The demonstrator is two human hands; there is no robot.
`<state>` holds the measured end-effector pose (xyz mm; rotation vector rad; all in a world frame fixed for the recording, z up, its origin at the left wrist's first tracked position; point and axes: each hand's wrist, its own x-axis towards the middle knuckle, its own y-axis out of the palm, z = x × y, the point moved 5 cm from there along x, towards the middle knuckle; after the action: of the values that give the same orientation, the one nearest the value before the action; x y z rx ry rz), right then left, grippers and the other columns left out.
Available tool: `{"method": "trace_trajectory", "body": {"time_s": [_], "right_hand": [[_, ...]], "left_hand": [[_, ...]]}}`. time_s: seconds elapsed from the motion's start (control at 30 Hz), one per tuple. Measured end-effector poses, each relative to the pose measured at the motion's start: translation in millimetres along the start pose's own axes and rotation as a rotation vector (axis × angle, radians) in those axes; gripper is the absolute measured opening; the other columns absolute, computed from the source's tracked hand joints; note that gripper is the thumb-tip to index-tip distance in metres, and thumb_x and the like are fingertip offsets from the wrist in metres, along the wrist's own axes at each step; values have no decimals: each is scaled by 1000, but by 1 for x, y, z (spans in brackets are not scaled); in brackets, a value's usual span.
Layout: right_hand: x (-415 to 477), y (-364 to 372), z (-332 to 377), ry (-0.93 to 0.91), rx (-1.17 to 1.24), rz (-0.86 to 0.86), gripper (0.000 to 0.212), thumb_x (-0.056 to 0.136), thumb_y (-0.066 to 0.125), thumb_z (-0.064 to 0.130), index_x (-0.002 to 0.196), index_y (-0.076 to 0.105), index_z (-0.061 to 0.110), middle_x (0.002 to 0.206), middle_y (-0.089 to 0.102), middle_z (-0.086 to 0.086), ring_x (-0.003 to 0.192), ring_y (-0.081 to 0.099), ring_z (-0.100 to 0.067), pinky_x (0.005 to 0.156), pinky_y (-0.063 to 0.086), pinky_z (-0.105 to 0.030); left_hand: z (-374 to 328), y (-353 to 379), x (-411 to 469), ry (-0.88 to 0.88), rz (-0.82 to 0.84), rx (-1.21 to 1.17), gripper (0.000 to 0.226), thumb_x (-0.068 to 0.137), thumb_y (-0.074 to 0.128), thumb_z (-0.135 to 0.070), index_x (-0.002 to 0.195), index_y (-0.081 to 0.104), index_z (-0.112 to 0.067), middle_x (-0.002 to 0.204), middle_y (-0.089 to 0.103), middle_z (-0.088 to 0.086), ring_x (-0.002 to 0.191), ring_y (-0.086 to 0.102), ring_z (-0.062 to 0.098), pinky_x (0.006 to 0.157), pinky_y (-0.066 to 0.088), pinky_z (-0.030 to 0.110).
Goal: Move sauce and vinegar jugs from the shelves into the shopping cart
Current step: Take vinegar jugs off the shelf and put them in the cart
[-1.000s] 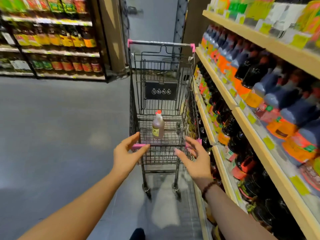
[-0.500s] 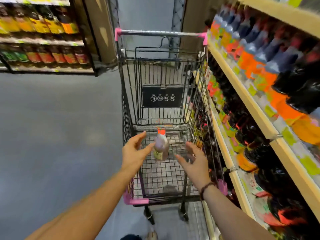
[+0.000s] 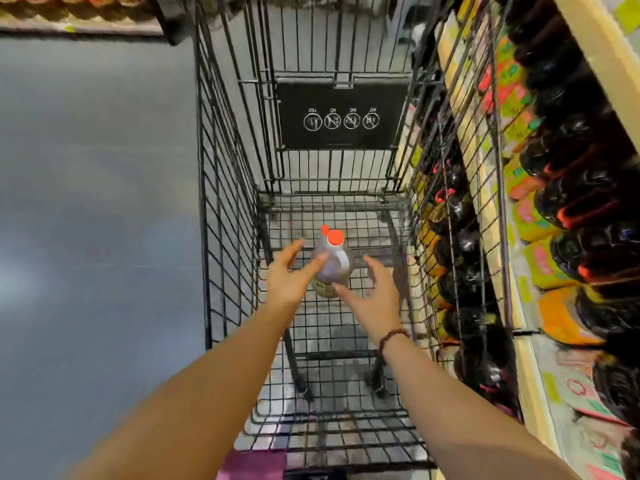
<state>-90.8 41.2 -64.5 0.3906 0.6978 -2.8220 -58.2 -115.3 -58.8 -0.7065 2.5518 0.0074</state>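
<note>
A brown jug (image 3: 333, 266) with an orange cap stands upright on the wire floor of the black shopping cart (image 3: 221, 188). Both my arms reach down into the basket. My left hand (image 3: 291, 275) is spread open just left of the jug, its fingertips at the jug's shoulder. My right hand (image 3: 372, 299) is open on the jug's right, fingers extended, a bead bracelet on the wrist. Neither hand grips the jug. Dark sauce jugs (image 3: 581, 188) with orange and yellow labels fill the shelves on the right.
The wooden shelf unit (image 3: 602, 53) runs close along the cart's right side. A black warning sign (image 3: 341, 114) hangs on the cart's far end. Grey floor (image 3: 93, 202) lies left of the cart. Another stocked shelf (image 3: 69, 8) is at the top left.
The view has closed in and tilted down over the cart. Both hands have gone from the cart's near rim deeper into the basket, ending on either side of the jug.
</note>
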Motion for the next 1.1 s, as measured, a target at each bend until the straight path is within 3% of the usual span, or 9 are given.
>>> {"method": "trace_trajectory", "body": {"time_s": [0.13, 0.27, 0.37, 0.43, 0.57, 0.73, 0.9, 1.0, 1.1], "right_hand": [[25, 24, -28, 30, -14, 19, 84, 66, 84, 26, 137, 40, 13, 142, 39, -8, 133, 35, -20, 103, 27, -22], [43, 40, -41, 33, -1, 48, 83, 66, 84, 21, 135, 40, 13, 138, 40, -4, 124, 39, -13, 91, 26, -6], [51, 51, -49, 57, 88, 29, 82, 65, 84, 17, 133, 38, 16, 129, 48, -2, 111, 50, -15, 72, 36, 3], [51, 56, -52, 58, 138, 8, 82, 64, 85, 15, 132, 39, 18, 124, 53, -3, 105, 54, -14, 66, 37, 5], [49, 55, -55, 65, 269, 13, 79, 63, 83, 0, 129, 42, 13, 113, 53, 4, 95, 55, 4, 66, 44, -1], [43, 37, -52, 50, 310, 31, 76, 60, 85, 2, 125, 48, 13, 100, 55, 17, 84, 56, 21, 69, 48, -4], [29, 2, -15, -57, 248, 32, 76, 54, 91, 16, 121, 55, 15, 113, 64, 0, 104, 60, -10, 85, 51, -16], [14, -31, 24, -98, 296, 54, 69, 54, 90, 13, 116, 60, 13, 106, 70, -1, 100, 66, -14, 83, 55, -27], [-3, -64, 68, -173, 301, 78, 59, 55, 89, 12, 108, 64, 15, 99, 71, 2, 93, 67, -7, 79, 55, -23]], "left_hand": [[24, 15, 34, -34, 58, -8, 66, 77, 75, -16, 136, 46, -16, 146, 38, 2, 132, 35, 12, 99, 31, 22], [46, 22, 59, -83, 174, -40, 78, 62, 84, -37, 132, 49, -34, 146, 39, -1, 131, 39, 13, 105, 38, 33], [58, 32, 68, -107, 265, -102, 58, 71, 76, -28, 126, 55, -30, 132, 57, 3, 119, 56, 21, 87, 52, 28], [65, 36, 71, -107, 238, -148, 47, 78, 70, -20, 122, 56, -29, 129, 59, 3, 118, 57, 23, 87, 53, 31], [69, 38, 67, -91, 221, -180, 50, 78, 73, -17, 124, 55, -26, 129, 60, 3, 120, 57, 21, 99, 49, 38], [50, 42, 49, -43, 276, -169, 47, 79, 72, -14, 123, 58, -26, 125, 62, 3, 113, 61, 17, 86, 55, 24], [9, 36, 21, -8, 347, -142, 53, 81, 71, -16, 131, 53, -22, 114, 67, -10, 102, 65, 3, 80, 52, 15], [-37, 32, -4, 66, 388, -119, 54, 81, 70, -14, 131, 53, -24, 111, 68, -11, 101, 65, 1, 82, 52, 14], [-76, 31, -28, 131, 415, -112, 58, 81, 69, -15, 135, 50, -22, 123, 64, 0, 112, 61, 13, 95, 49, 27]]}}
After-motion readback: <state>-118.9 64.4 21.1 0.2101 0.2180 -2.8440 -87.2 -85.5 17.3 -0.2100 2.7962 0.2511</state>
